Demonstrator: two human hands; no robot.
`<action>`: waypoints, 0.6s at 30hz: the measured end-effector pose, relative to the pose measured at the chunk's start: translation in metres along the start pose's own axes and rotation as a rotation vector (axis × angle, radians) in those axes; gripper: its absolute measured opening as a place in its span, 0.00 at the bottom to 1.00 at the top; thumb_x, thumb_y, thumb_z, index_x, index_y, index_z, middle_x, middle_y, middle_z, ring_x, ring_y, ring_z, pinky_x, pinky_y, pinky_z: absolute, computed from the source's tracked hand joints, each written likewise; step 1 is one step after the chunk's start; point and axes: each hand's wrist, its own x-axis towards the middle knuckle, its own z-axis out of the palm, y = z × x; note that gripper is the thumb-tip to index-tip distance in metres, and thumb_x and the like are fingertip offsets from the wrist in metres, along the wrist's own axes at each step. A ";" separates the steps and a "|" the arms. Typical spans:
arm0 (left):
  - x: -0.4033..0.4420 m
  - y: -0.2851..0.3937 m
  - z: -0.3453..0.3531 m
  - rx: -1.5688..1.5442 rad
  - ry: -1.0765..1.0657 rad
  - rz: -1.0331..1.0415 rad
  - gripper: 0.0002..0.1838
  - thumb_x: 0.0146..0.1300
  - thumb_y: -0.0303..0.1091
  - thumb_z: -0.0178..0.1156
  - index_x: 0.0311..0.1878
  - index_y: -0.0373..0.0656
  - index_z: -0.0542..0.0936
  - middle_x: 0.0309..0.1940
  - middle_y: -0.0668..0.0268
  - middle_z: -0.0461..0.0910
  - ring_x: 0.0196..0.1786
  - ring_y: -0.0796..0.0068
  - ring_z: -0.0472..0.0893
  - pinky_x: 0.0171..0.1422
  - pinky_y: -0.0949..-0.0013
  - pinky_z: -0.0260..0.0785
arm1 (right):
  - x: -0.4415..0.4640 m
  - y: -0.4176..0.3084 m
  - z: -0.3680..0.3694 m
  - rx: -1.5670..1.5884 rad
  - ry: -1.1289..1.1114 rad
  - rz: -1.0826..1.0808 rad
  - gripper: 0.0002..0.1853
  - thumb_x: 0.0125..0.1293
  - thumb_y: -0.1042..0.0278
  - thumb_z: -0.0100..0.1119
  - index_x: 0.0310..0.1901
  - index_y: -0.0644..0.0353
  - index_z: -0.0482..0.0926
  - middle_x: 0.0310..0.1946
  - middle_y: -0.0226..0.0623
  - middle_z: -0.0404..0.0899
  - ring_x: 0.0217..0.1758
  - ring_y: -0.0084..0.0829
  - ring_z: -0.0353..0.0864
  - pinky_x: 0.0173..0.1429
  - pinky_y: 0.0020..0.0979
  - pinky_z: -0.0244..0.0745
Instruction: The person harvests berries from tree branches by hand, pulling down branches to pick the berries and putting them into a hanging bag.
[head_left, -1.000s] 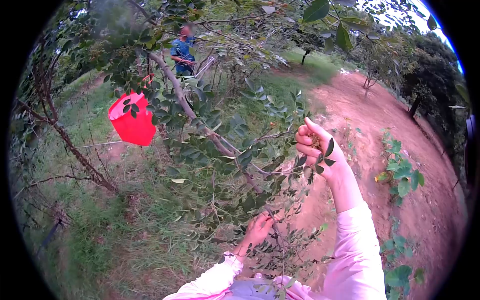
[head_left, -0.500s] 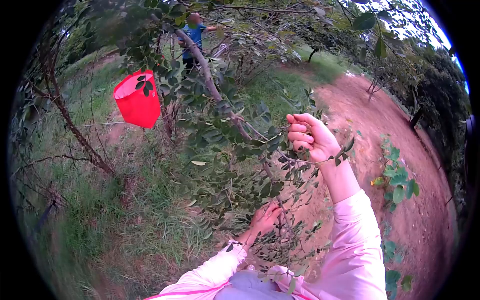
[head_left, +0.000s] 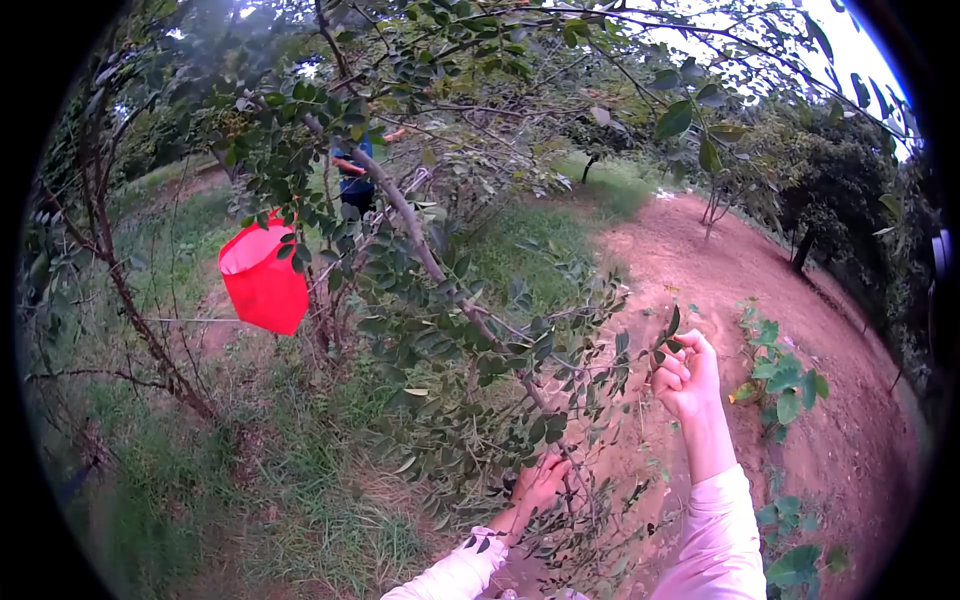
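A rough, grey-brown woody branch (head_left: 415, 230) slants from the far left down to the near middle, hung with small, smooth oval green leaves (head_left: 400, 345). At its near end, the left hand (head_left: 540, 482) has its fingers bent against the stem; foliage hides whether they close around it. Farther right, the right hand (head_left: 688, 375) is raised with fingers curled inward, the tips at a dark, pointed leaf (head_left: 673, 322); whether it grips the leaf cannot be told. Thin, wrinkled pale pink fabric sleeves (head_left: 715, 540) cover both forearms. On the left hangs a bright red, open-topped bag (head_left: 265, 290) with a pointed lower corner. Bare reddish soil (head_left: 640, 420) stretches right, beside tufted green grass (head_left: 330, 510).
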 end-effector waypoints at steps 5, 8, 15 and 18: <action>0.008 0.004 -0.001 0.033 -0.028 -0.103 0.08 0.68 0.37 0.58 0.43 0.45 0.80 0.37 0.64 0.81 0.41 0.68 0.82 0.42 0.68 0.72 | -0.037 -0.006 -0.043 0.110 0.016 -0.016 0.15 0.75 0.59 0.49 0.34 0.60 0.76 0.22 0.25 0.64 0.14 0.18 0.57 0.15 0.21 0.43; 0.012 -0.004 0.000 0.028 -0.012 -0.057 0.09 0.68 0.39 0.59 0.41 0.44 0.80 0.33 0.61 0.82 0.36 0.67 0.83 0.39 0.66 0.72 | -0.056 -0.011 -0.057 0.141 0.061 -0.049 0.14 0.75 0.60 0.50 0.35 0.59 0.77 0.21 0.24 0.63 0.14 0.17 0.56 0.15 0.22 0.43; 0.010 0.010 -0.001 0.034 0.011 -0.113 0.08 0.69 0.31 0.58 0.45 0.45 0.85 0.33 0.64 0.83 0.33 0.75 0.82 0.39 0.72 0.71 | -0.058 -0.010 0.049 -0.309 -0.207 -0.234 0.15 0.79 0.62 0.44 0.53 0.64 0.75 0.20 0.22 0.59 0.15 0.14 0.53 0.14 0.19 0.45; 0.003 0.004 0.000 0.057 0.023 -0.112 0.08 0.69 0.32 0.58 0.45 0.46 0.85 0.33 0.65 0.82 0.33 0.75 0.81 0.38 0.72 0.71 | -0.041 0.010 0.118 -0.504 -0.283 -0.185 0.16 0.79 0.65 0.43 0.59 0.67 0.70 0.20 0.22 0.59 0.15 0.14 0.53 0.14 0.18 0.47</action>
